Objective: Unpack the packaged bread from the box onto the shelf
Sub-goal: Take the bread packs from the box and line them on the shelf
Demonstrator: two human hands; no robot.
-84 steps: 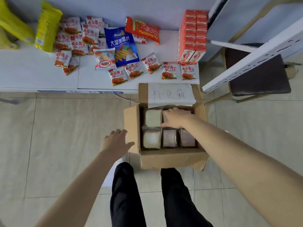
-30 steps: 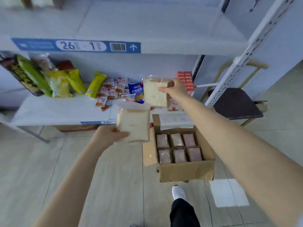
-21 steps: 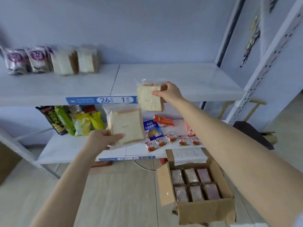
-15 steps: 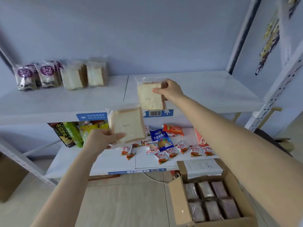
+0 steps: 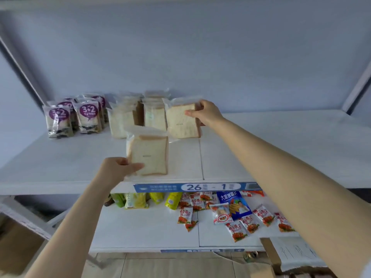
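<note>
Leftmost, at about nine o'clock, purple-labelled 3+2 packs stand on the upper shelf, with a row of bagged sliced bread just beside them. Toward eight o'clock the left hand grips a bread pack by its lower left corner, thumb across the face, at the shelf's front lip; whether it rests there I cannot tell. At one o'clock the right hand pinches a second bread pack by its upper right corner, beside the row. Both stand upright, long axis vertical, sealed flap up, slice face toward the person. Risk, as I judge it: the near pack, released so close to the lip, could topple forward off it; the far one, pushed in carelessly, could knock its neighbours over. The cardboard box sits at five o'clock.
</note>
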